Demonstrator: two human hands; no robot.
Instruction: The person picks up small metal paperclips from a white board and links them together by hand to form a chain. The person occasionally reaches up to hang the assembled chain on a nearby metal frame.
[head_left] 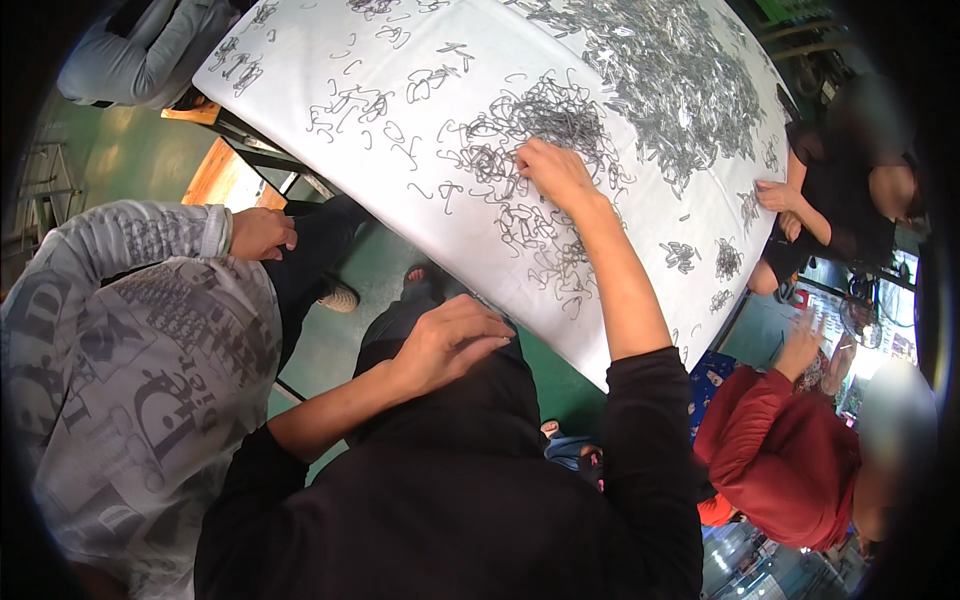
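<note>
1. The right hand (555, 172) of a person in black sleeves (648, 405) bends its fingers down onto the near side of a pile of dark hooks (550, 112); whether the fingertips grip 1 of them cannot be told.
2. The left hand (450, 340) is half open above the person's lap (445, 408), fingers loosely bent, near the edge of the white surface (470, 250).
3. The hooks lie around the middle of the surface, with looser groups spread to the left and toward the near edge.
4. To the upper right, a broad heap of thin dark strips (685, 85) covers much of the surface, and 2 small clusters (728, 259) sit near the right edge.
5. At left, a person in a light patterned shirt (150, 370) rests 1 hand on a leg.
6. At right, a person in black (850, 190) has 1 hand at the surface's edge, while a person in a red jacket (785, 450) holds 1 hand up.
</note>
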